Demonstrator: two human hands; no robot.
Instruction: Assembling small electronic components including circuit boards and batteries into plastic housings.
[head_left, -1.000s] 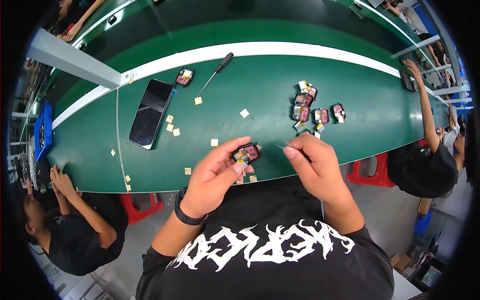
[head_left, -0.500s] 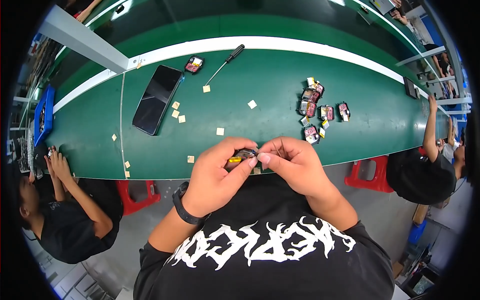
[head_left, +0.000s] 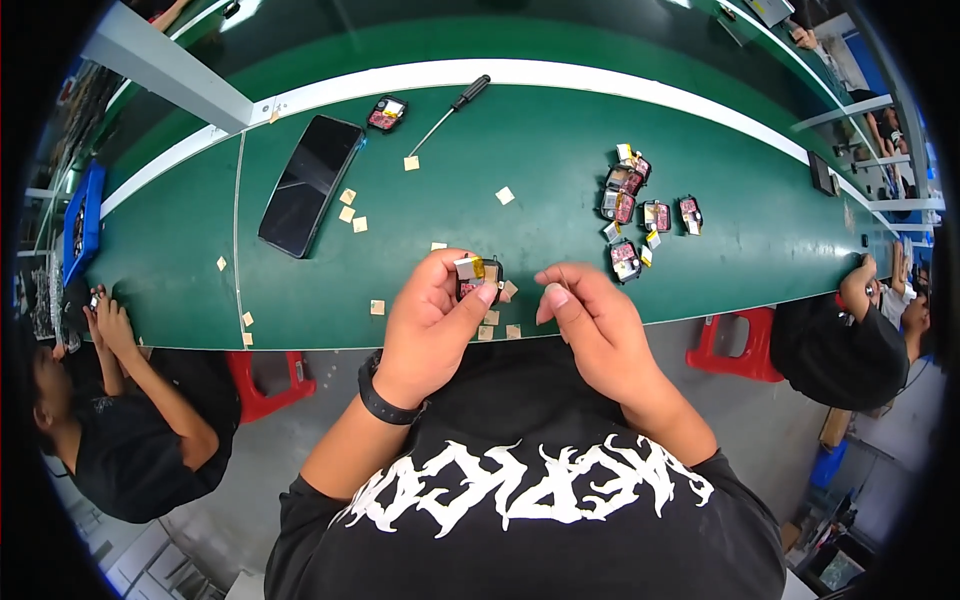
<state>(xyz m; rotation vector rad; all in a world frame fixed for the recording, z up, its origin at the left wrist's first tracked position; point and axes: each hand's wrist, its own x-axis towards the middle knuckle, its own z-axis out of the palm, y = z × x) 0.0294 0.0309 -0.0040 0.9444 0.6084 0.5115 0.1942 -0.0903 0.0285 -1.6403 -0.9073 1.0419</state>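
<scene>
Circuitry in a rounded black plastic case (head_left: 473, 281) is being clamped by the left hand (head_left: 437, 305) above the green desk (head_left: 440, 190), while the right hand (head_left: 592, 310), just withdrawn, is being held apart, grip unclear, leaving one-handed support.

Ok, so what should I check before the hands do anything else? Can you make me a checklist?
1. Left hand has a grip on the small black device: ok, the thumb presses over its lower part.
2. Right hand is apart from that device: ok, there is a gap between them.
3. Right hand's fingertips are free: cannot tell, anything thin pinched there is too small to see.
4. Screwdriver is out of the way: ok, it lies beyond the hands.
5. Tan squares are tidied up: not ok, they lie scattered, some near the table's edge.
</scene>
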